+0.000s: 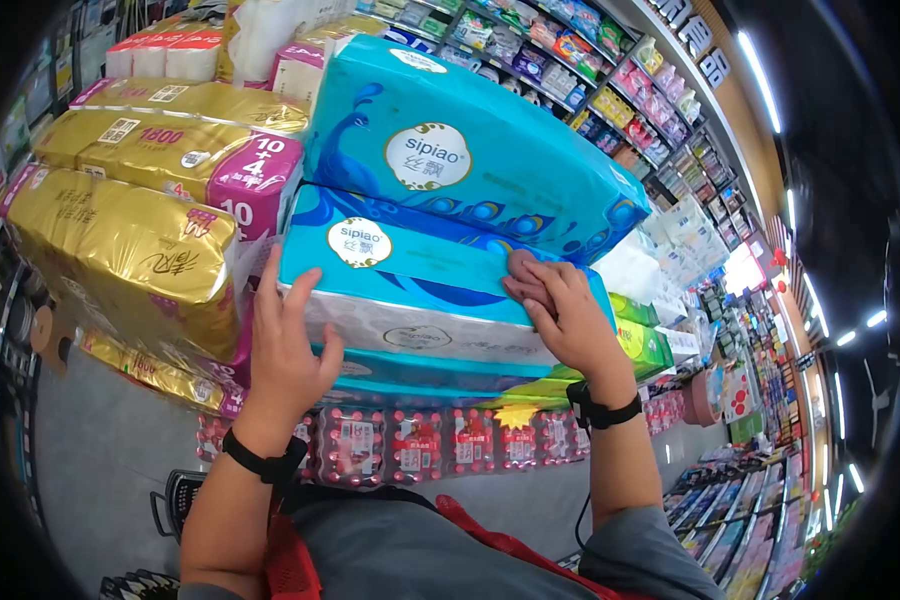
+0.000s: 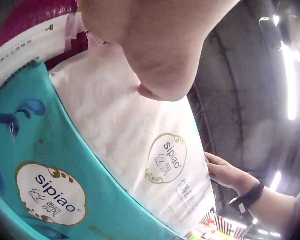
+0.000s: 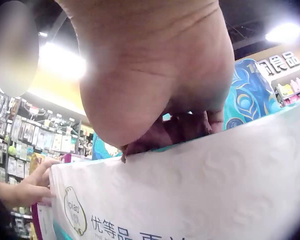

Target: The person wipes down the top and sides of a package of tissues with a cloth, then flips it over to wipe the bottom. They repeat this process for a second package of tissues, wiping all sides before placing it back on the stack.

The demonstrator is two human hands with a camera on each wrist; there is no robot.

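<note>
A blue and white sipiao tissue pack [image 1: 440, 282] lies in front of a larger blue pack [image 1: 510, 165]. My left hand [image 1: 295, 350] rests against its left end, fingers spread, thumb by the white side; the left wrist view has this hand [image 2: 155, 55] over the white side [image 2: 105, 105]. On the top face near the right end, my right hand [image 1: 580, 325] pinches a brownish-purple cloth [image 1: 526, 282]. In the right wrist view the cloth [image 3: 167, 132] is bunched under the right hand [image 3: 155, 70], against the pack's upper edge [image 3: 230, 150].
Gold and magenta packs [image 1: 130, 240] are stacked on the left. Green packs [image 1: 642, 345] stand at the right end. Shrink-wrapped red-capped bottles [image 1: 415, 442] line the near side below. Store shelves [image 1: 530, 60] rise behind, with grey floor [image 1: 100, 450] at the lower left.
</note>
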